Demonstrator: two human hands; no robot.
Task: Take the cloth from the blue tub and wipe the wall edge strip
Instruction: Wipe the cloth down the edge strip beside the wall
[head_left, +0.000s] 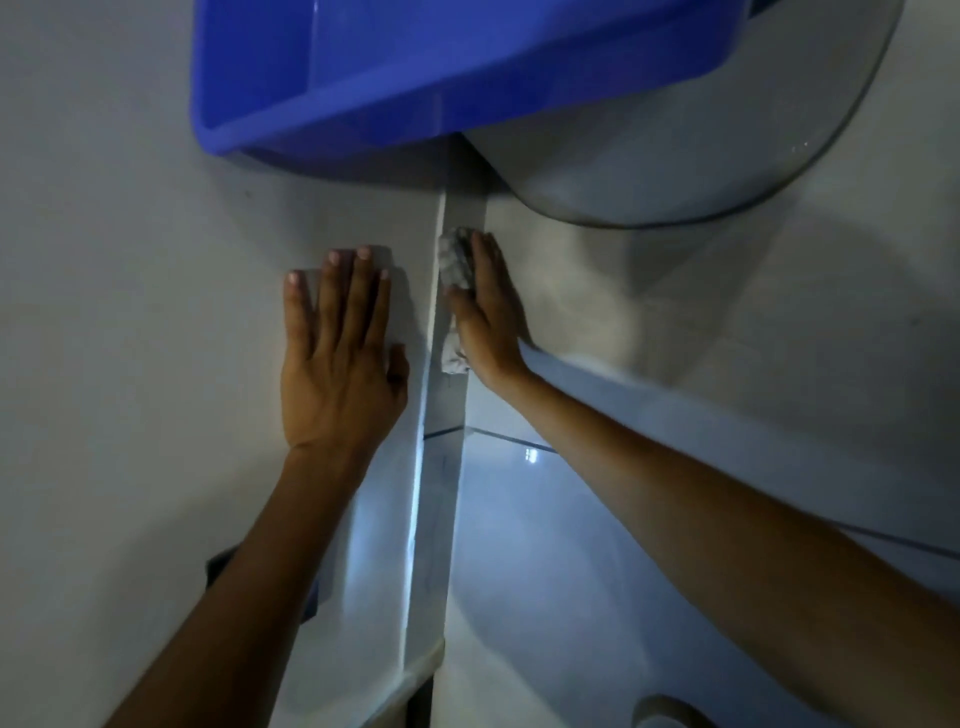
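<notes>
Two hands up: right hand (485, 306) presses cloth (456, 265) flat against strip (441, 415), left hand (340, 353) splayed, empty, beside it.

The blue tub (332, 78) is running off the top edge at 12 o'clock, so its far rim and inside are staying unseen, and its near side is covering the upper end of the wall edge strip (441, 467). The cloth (456, 265) is lying mostly under the right hand (485, 312), showing only at the fingertips and at the heel of the palm. Both forearms are leaving the picture at 5 and 7 o'clock. A dark object (223, 564) is hiding behind the left forearm, too little showing to name. A round shape (670, 712) at 5 o'clock is being cropped by the bottom edge.
</notes>
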